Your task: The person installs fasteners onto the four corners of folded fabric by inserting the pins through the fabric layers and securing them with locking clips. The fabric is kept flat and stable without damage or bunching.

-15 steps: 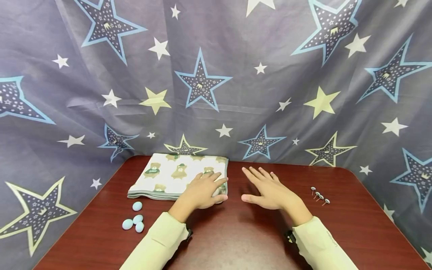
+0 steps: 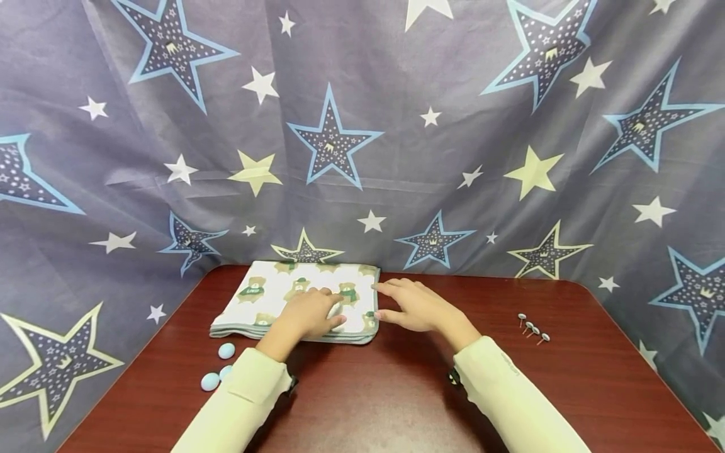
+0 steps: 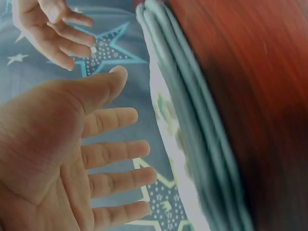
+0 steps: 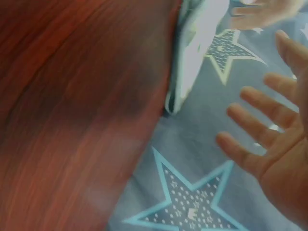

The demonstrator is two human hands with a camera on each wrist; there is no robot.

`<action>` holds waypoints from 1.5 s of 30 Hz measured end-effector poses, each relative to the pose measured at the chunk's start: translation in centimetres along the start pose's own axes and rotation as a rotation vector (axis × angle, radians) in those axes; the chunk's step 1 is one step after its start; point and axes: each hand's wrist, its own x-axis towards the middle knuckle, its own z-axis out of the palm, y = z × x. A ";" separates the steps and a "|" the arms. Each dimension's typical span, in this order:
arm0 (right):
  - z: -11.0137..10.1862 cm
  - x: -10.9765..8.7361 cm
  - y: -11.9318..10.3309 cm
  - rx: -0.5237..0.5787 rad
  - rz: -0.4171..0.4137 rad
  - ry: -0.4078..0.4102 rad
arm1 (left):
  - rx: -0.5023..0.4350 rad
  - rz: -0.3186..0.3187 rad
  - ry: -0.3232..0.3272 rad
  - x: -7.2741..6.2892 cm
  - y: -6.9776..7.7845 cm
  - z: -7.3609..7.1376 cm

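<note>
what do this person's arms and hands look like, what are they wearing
The left sleeve and right sleeve are long and pale cream. Each has a small dark object at its wrist end. The left hand and right hand wear no gloves.

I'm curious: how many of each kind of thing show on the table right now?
Folded blanket: 1
Pale blue egg-shaped pieces: 3, one partly covered by the left sleeve, which may hide more
Round-headed pins: 4
Total in view: 8
</note>
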 end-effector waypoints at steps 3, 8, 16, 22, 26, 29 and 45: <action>0.7 1.5 0.0 -0.039 -0.053 0.024 | 0.010 -0.008 -0.013 0.0 -1.4 -0.3; 2.0 3.8 -0.3 -0.101 -0.096 0.029 | 0.014 -0.039 -0.027 0.1 -4.4 -0.2; 4.1 6.9 -1.3 -0.095 -0.060 -0.034 | -0.038 -0.117 -0.112 0.0 -9.1 0.1; 4.9 8.6 -2.2 -0.110 -0.010 -0.095 | -0.102 -0.163 -0.147 -0.1 -11.5 0.5; 5.6 9.4 -2.5 -0.095 0.036 -0.155 | -0.121 -0.184 -0.162 0.0 -12.2 1.0; 6.0 9.8 -2.7 -0.109 0.067 -0.168 | -0.134 -0.201 -0.156 0.0 -12.5 1.3; 6.6 10.4 -3.4 -0.165 0.148 -0.245 | -0.160 -0.282 -0.227 -0.3 -12.7 1.9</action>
